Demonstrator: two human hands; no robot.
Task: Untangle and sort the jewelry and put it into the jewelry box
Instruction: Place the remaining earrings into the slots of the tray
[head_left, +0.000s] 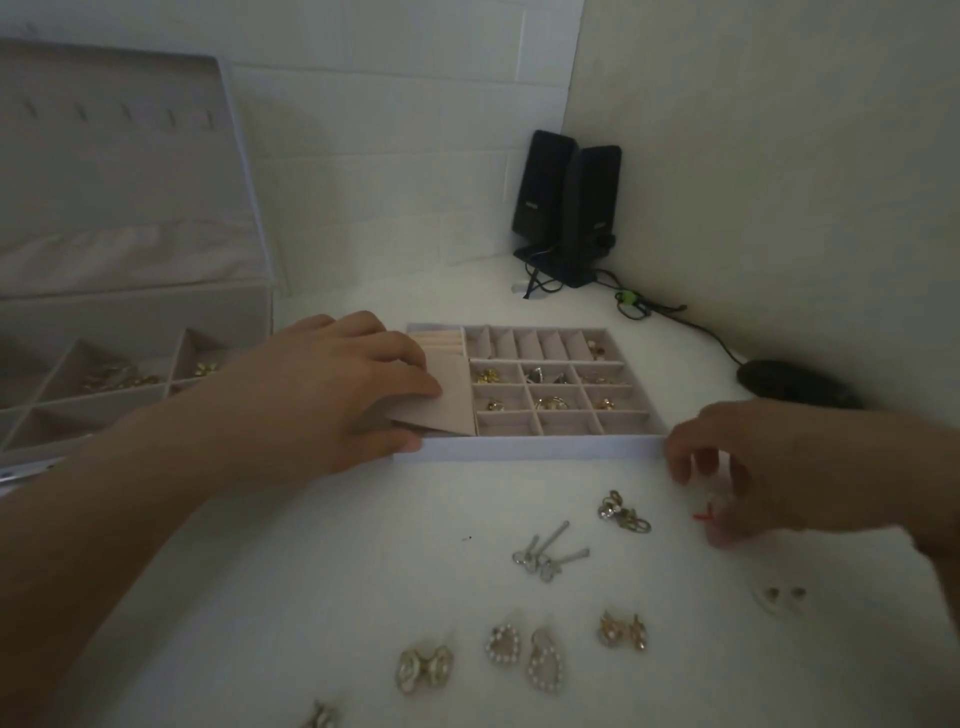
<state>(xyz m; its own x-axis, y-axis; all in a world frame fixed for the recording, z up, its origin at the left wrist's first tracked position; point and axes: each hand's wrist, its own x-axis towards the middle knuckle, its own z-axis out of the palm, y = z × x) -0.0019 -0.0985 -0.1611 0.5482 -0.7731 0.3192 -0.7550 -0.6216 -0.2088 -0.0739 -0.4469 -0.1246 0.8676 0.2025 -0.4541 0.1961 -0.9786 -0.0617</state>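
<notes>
Fingers of my left hand (332, 384) press a beige flap (441, 402) at the tray's (530, 447) left end, thumb on its front wall. My right hand (769, 467) pinches a small red piece (702, 516) just off the tray's front right corner. Loose earrings (524, 649) lie toward the table's (311, 597) near edge; the open jewelry box (104, 364) stands at its left edge.

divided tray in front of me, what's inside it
The pale divided tray holds small gold and silver pieces in several middle cells; the near row looks empty. The left hand and beige flap hide its left section.
</notes>
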